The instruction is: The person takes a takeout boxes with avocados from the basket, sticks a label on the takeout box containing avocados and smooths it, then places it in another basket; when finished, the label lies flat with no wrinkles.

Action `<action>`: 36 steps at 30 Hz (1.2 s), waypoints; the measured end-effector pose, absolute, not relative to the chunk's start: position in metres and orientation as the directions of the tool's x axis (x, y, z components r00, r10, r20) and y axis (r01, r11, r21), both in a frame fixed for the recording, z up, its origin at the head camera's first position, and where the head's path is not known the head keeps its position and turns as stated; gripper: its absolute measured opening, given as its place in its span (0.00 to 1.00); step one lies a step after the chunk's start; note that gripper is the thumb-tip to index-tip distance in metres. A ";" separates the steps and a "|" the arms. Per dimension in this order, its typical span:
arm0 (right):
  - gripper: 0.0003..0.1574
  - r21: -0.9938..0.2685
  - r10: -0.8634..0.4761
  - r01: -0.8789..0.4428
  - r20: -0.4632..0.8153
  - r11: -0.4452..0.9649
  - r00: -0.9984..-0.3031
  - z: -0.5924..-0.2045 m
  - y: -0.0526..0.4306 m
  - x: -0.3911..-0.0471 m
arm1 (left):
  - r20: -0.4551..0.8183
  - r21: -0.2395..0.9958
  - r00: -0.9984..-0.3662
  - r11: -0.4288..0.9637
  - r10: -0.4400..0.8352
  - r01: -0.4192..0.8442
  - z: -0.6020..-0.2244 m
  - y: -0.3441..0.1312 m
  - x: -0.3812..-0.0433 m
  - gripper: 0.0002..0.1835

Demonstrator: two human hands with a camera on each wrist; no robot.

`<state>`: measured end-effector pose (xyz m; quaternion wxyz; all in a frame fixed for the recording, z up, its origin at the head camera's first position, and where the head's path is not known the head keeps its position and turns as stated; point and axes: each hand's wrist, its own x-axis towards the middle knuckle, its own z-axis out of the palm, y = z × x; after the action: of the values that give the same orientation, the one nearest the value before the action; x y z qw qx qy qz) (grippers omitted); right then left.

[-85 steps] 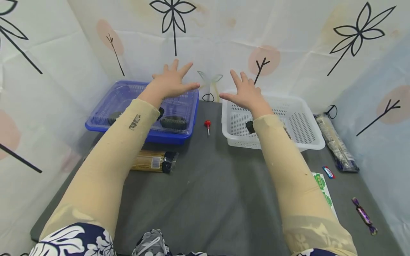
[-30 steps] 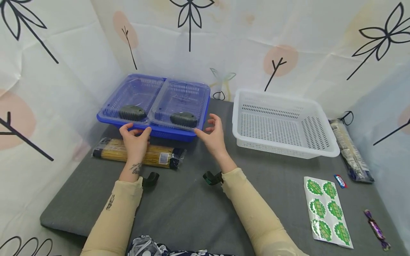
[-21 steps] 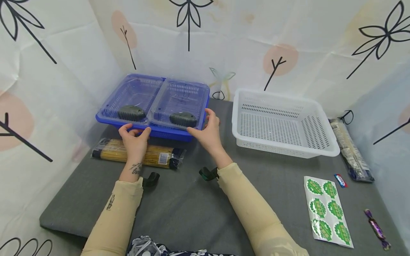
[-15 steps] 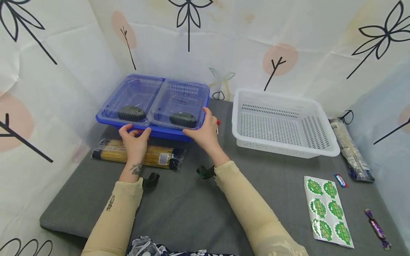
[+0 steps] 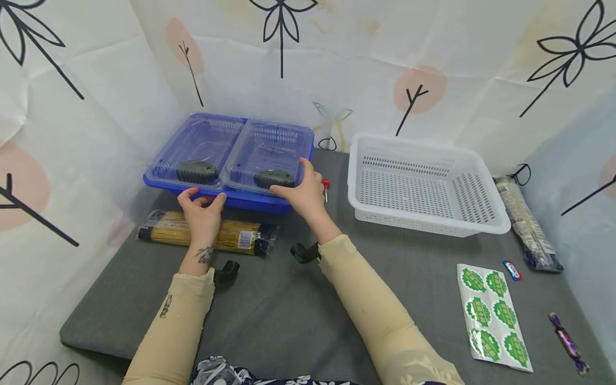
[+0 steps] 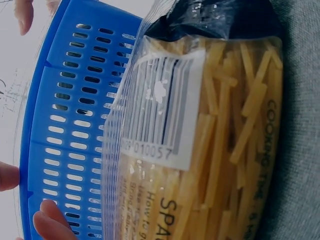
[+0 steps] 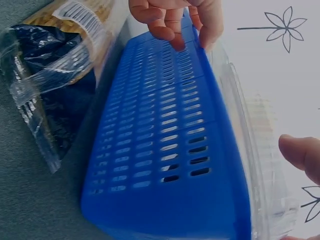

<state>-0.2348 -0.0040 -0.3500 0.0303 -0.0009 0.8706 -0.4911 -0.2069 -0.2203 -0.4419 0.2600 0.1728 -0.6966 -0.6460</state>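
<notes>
Blue perforated basket [image 5: 255, 202], 10 o'clock in head view; left hand [image 5: 204, 218] pinching its rim. Right hand [image 5: 309, 197] spread, unclosed, at 5 o'clock corner of clear container [image 5: 275, 147]; one-cornered lifting could buckle it.

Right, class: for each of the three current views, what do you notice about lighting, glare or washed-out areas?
Head: bright, fairly even light, with pale highlights on the clear plastic containers; left wrist: white glare patches on the barcode label; right wrist: shiny streaks on the spaghetti pack's wrapper, clear plastic faint against the pale backdrop.
</notes>
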 end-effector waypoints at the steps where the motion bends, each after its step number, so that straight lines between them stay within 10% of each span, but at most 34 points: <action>1: 0.58 -0.853 -0.030 0.032 -0.056 0.520 -0.998 -0.348 -0.004 -0.235 | 0.148 0.988 -0.801 0.123 -0.580 0.094 -0.444 -0.221 -0.208 0.33; 20: 0.61 -0.699 -0.027 0.009 -0.040 0.715 -0.999 -0.343 -0.012 -0.234 | 0.097 0.994 -0.805 0.104 -0.586 0.044 -0.430 -0.216 -0.201 0.31; 36: 0.47 -0.866 -0.089 -0.052 0.008 0.498 -0.996 -0.343 -0.006 -0.236 | 0.123 0.992 -0.802 0.099 -0.585 0.079 -0.442 -0.220 -0.207 0.32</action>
<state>-0.2357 -0.0065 -0.3433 0.0187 -0.0407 0.8653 -0.4993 -0.2069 -0.2203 -0.4421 0.2571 0.1819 -0.6954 -0.6460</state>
